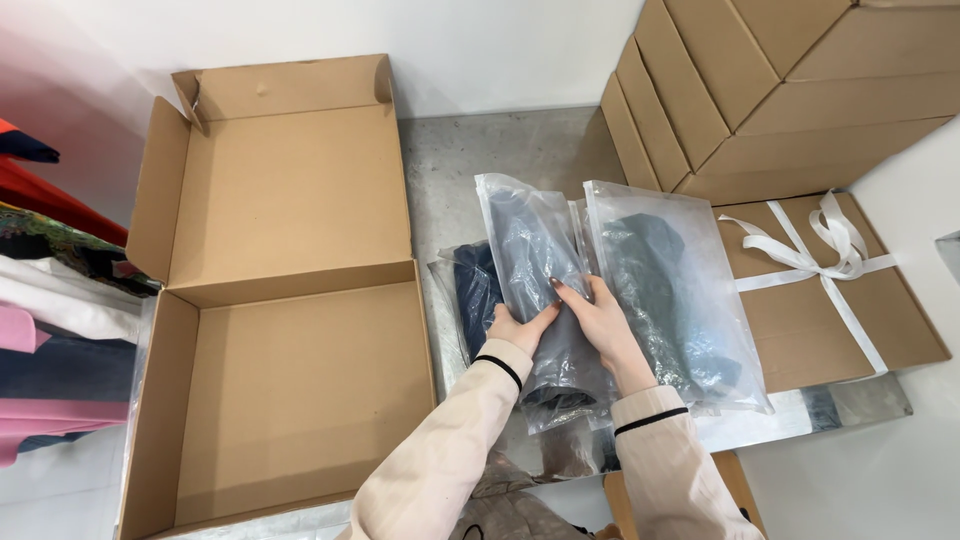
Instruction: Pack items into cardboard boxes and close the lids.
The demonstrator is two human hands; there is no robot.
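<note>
Held bag: a frosted plastic bag (535,270) with a dark folded garment inside, tilted up off the pile, just right of the scene's middle.
My left hand (520,328): closed on the bag's left edge low down, fingers curled behind it, thumb in front.
My right hand (598,322): flat along the bag's right side, fingers (566,292) pressed on its front, gripping it.
Second bag (668,300): the same frosted kind with a dark grey garment, just right of the held one, its edge touching my right hand.
Third bag (470,285): dark blue cloth in plastic, lying partly under the held bag on the left.
Open box (290,400): a flat cardboard box to the left, lid flap standing back toward the far wall.
Ribboned box (860,320): closed cardboard tied with a white ribbon bow, to the right.
Stacked boxes (760,90): flat cardboard ones leaning together, far right.
Clothes (50,310): folded coloured garments piled at the left edge.
</note>
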